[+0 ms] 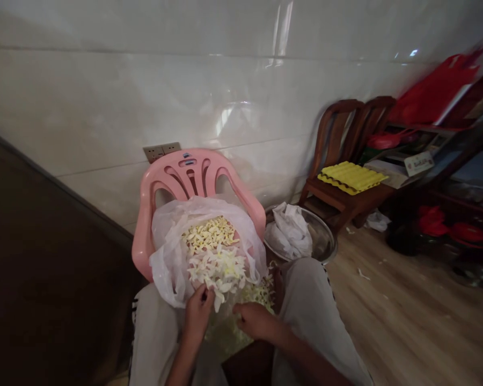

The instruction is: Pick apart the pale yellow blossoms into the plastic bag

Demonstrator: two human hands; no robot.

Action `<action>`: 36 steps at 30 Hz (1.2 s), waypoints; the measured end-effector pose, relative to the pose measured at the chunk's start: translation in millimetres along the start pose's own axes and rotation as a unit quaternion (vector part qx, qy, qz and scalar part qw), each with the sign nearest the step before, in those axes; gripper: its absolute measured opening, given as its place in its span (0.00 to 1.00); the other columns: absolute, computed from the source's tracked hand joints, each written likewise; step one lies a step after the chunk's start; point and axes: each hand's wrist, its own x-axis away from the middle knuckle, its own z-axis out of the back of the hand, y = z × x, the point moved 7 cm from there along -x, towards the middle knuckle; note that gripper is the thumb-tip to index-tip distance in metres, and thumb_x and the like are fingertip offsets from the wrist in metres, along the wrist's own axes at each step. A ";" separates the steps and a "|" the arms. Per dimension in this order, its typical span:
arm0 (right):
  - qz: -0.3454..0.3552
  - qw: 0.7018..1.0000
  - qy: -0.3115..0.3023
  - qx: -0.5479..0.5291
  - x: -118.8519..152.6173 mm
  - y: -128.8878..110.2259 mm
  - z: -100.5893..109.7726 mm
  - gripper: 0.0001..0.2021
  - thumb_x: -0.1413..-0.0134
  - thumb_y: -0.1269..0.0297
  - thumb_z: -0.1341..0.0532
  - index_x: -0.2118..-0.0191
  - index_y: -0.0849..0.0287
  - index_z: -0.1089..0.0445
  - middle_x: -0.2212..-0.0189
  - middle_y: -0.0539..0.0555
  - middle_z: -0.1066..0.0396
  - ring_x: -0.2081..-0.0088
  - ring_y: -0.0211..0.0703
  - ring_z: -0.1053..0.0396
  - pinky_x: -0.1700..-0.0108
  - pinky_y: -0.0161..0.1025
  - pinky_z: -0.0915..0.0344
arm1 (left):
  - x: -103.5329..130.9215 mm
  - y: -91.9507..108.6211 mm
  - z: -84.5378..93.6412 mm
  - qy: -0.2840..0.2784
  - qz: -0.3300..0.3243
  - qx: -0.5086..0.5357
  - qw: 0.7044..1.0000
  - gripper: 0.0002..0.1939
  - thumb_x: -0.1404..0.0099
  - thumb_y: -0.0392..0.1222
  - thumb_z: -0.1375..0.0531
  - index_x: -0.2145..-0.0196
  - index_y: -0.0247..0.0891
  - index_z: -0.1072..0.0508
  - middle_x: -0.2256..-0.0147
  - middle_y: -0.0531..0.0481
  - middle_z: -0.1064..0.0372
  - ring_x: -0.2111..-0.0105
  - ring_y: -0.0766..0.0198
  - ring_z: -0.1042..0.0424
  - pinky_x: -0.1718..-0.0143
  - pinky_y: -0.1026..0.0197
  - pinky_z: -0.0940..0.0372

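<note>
A white plastic bag [167, 262] lies spread open over the seat of a pink plastic chair [147, 214] in front of me. In it, small yellowish buds [211, 234] are heaped at the back, with opened white flowers [221, 268] nearer to me. My left hand [198, 311] is closed in a pinch on a white flower [219, 300] at the bag's front edge. To its right, my right hand [253, 320] has its fingers curled together over my lap; whatever they hold is too small to make out. More pale flowers [261, 292] lie below, between my knees.
Right of the chair, a metal basin [326, 241] holds a crumpled white bag [290, 230]. A wooden chair [326, 139] carries yellow egg trays [350, 176] and a box [398, 166]. Behind stands a tiled wall [225, 86] with sockets [161, 151]. Petal scraps [363, 275] dot the floor.
</note>
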 end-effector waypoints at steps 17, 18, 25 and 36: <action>0.075 0.967 0.013 -0.243 -17.3 -17.9 15.8 0.14 0.43 0.73 0.49 0.67 0.60 0.25 0.78 0.49 0.28 0.74 0.37 0.30 0.66 0.31 0.35 | 3.3 -0.4 -30.5 -0.113 0.058 0.115 0.985 0.23 0.45 0.62 0.41 0.81 0.40 0.38 0.84 0.59 0.45 0.81 0.68 0.45 0.77 0.65 0.48; 0.088 0.962 -0.004 -0.260 -17.8 -19.1 14.7 0.15 0.43 0.74 0.49 0.67 0.60 0.25 0.78 0.49 0.28 0.74 0.37 0.30 0.66 0.31 0.35 | 3.3 -2.2 -31.0 -0.114 0.060 0.113 0.985 0.23 0.45 0.62 0.41 0.81 0.40 0.38 0.84 0.59 0.45 0.81 0.68 0.45 0.77 0.65 0.49; 0.086 0.977 0.073 -0.179 -14.3 -8.2 30.0 0.15 0.52 0.79 0.47 0.67 0.58 0.26 0.69 0.51 0.24 0.66 0.43 0.28 0.61 0.36 0.35 | 6.1 -1.9 -31.6 -0.124 0.029 0.040 0.991 0.23 0.41 0.62 0.45 0.79 0.40 0.37 0.83 0.59 0.43 0.79 0.66 0.42 0.74 0.65 0.46; 0.057 0.951 0.235 -0.193 -9.9 -1.8 74.9 0.14 0.47 0.76 0.49 0.66 0.59 0.26 0.66 0.54 0.27 0.60 0.43 0.30 0.56 0.37 0.38 | 4.0 -6.4 -39.8 -0.146 -0.063 -0.081 0.984 0.17 0.42 0.52 0.40 0.80 0.39 0.36 0.81 0.58 0.44 0.76 0.65 0.41 0.72 0.65 0.48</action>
